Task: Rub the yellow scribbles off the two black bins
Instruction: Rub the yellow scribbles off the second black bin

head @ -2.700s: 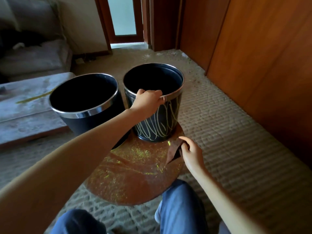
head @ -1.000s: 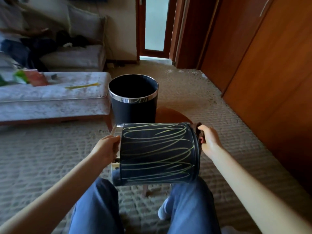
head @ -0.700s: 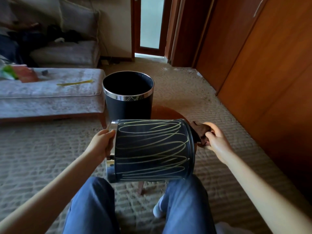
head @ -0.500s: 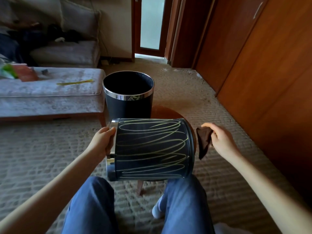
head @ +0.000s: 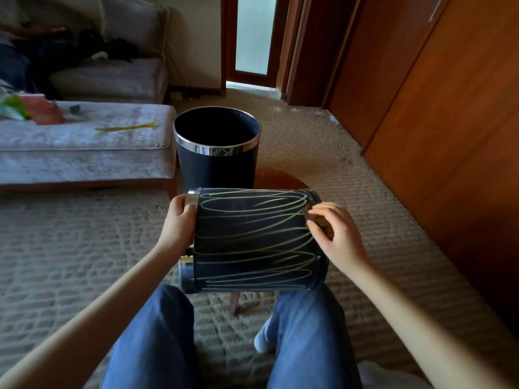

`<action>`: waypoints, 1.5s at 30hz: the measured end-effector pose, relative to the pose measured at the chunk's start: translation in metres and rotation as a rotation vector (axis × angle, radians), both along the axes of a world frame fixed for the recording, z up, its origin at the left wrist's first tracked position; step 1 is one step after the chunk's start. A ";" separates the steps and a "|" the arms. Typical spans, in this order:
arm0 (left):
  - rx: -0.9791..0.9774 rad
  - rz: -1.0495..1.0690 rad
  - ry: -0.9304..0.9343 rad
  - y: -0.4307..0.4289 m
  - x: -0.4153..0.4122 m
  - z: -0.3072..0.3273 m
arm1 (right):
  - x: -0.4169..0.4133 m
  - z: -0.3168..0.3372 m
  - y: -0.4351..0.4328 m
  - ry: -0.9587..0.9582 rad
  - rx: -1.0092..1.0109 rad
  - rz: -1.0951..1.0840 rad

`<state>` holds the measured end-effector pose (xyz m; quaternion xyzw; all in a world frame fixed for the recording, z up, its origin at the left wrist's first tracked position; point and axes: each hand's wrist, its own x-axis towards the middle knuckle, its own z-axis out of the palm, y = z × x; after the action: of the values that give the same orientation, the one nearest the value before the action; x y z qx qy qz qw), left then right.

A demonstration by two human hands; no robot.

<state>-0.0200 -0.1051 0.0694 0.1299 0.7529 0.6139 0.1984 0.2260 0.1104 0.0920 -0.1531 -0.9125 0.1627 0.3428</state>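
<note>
I judge rubbing is only starting: left hand (head: 181, 217) grips the tipped bin (head: 252, 242) by its chrome rim (head: 192, 198), right hand (head: 334, 234) pinches a brown cloth (head: 318, 220) at its base end, and firm strokes across the yellow scribbles (head: 252, 220) come next.

Far edge of round brown wooden surface (head: 280, 178) taken by upright black chrome-rimmed bin (head: 217, 167). Near edge blocked by yellow-scribbled black bin (head: 252, 242) held sideways, left hand (head: 181, 220) on its rim, right hand (head: 335, 234) with brown cloth (head: 316, 219) at its base. Open beige carpet (head: 373, 209) off right edge, up to brown wooden doors (head: 449, 130); grey cushioned bench (head: 84, 147) crowding left edge.
</note>
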 end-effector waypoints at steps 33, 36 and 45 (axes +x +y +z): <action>-0.149 0.012 0.173 0.017 -0.022 -0.001 | -0.030 0.012 0.004 -0.151 0.028 0.201; -0.144 0.020 0.173 0.011 -0.014 0.000 | -0.058 0.029 0.018 -0.262 -0.062 0.175; -0.162 0.030 0.198 0.010 -0.007 0.010 | -0.076 0.033 0.024 -0.366 -0.130 0.162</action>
<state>-0.0272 -0.0952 0.0789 0.1619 0.8179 0.5380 0.1237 0.1502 0.1344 0.1253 -0.1281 -0.9564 0.2177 0.1464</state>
